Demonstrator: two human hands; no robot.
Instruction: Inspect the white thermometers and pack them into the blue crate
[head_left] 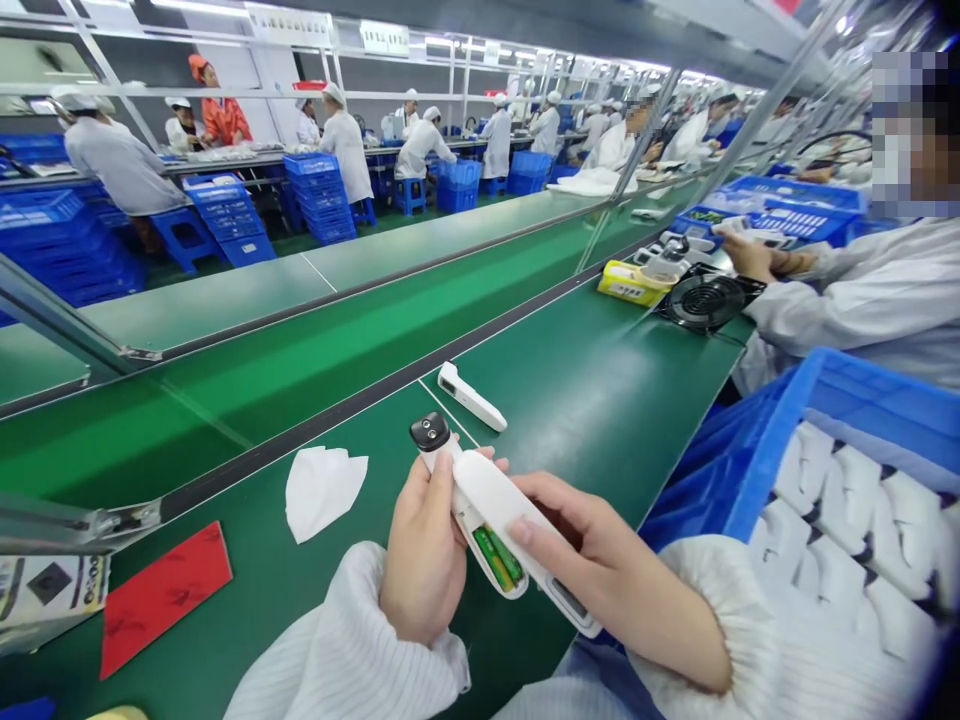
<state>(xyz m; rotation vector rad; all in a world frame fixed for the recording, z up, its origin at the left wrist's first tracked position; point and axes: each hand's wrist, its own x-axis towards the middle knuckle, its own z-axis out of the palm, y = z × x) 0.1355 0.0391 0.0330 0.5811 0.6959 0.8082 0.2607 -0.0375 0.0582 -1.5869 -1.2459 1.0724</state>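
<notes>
My left hand [427, 550] is closed round a white handheld thermometer [459, 510] with a black two-lens head. Its battery compartment is uncovered, and green-and-yellow batteries [496, 558] show inside. In my right hand [592, 550] is a long white plastic piece [491, 488] with a dark strip near its lower end. It overlaps the thermometer's side; whether it is a cover or a second thermometer I cannot tell. Just beyond my hands, another white thermometer [472, 398] lies on the green bench [585, 400]. Left of my left hand is a piece of white paper [324, 490].
A blue crate [757, 440] holding several white thermometers stands at my right. A red sheet [169, 600] lies at left. Further along are a yellow box [630, 285], a black fan [703, 300] and a co-worker's hands [750, 255]. A green conveyor belt [315, 350] runs behind the bench.
</notes>
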